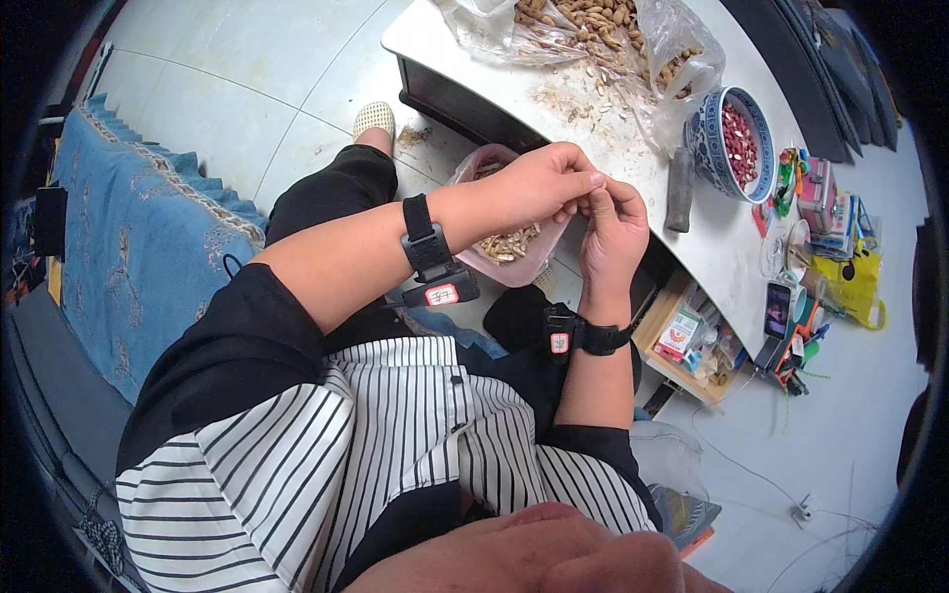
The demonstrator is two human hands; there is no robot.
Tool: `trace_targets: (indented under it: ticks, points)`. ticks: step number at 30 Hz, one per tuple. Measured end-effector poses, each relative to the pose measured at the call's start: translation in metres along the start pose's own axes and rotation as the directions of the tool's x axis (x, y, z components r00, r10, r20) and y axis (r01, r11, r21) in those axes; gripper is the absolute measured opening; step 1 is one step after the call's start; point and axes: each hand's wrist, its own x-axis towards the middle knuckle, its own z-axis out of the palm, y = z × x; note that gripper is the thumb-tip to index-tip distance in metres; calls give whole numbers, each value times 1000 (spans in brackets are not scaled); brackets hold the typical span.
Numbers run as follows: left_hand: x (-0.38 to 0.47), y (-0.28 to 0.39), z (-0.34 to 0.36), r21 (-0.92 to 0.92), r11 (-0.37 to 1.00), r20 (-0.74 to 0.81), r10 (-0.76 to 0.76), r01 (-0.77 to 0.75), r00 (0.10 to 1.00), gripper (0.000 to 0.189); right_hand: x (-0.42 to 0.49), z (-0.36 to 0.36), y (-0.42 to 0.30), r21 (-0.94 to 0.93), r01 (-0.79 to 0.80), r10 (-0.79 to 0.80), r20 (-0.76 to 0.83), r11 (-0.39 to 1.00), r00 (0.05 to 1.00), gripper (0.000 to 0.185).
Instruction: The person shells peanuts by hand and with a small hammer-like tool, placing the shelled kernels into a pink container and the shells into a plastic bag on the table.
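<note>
My left hand point(552, 178) and my right hand point(617, 233) meet at the fingertips, thumbs against bent fingers. Whatever may be between the fingertips is hidden. Beneath them stands a pink plastic basin point(511, 274) holding empty peanut shells point(506, 246). On the white table, unshelled peanuts point(612, 16) lie on and in clear plastic bags point(478, 30). A blue-and-white patterned bowl point(700, 137), right of the bags, holds red-skinned shelled peanuts point(739, 148). Both my wrists wear black straps with small devices.
A grey cylindrical object point(680, 191) lies beside the bowl. Shell crumbs dot the white table point(504, 81). An open drawer point(678, 370) with packets juts out at the right. Beyond are a phone point(777, 310), a yellow bag point(852, 278) and a pink case point(817, 194). Blue cloth covers furniture at left.
</note>
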Motion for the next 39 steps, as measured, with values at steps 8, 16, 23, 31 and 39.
trace_targets:
  ticks: [8,16,23,31,39]
  points:
    - [-4,-7,11,304,943,-97,172,-135,980,18,0,0,15,123,-9,21,-98,992,995,16]
    - [4,-20,7,278,950,-166,197,-145,966,23,0,2,22,63,-34,40,-97,997,994,17]
    - [5,-24,7,218,964,-162,188,-150,969,22,-1,4,20,33,-34,37,-109,999,993,17]
    - [1,-16,6,376,923,-234,181,-83,955,22,1,-1,4,-295,104,-120,-36,950,992,16]
    - [-2,-4,1,379,925,-200,116,-32,973,11,6,-14,2,-534,195,-180,81,823,980,16]
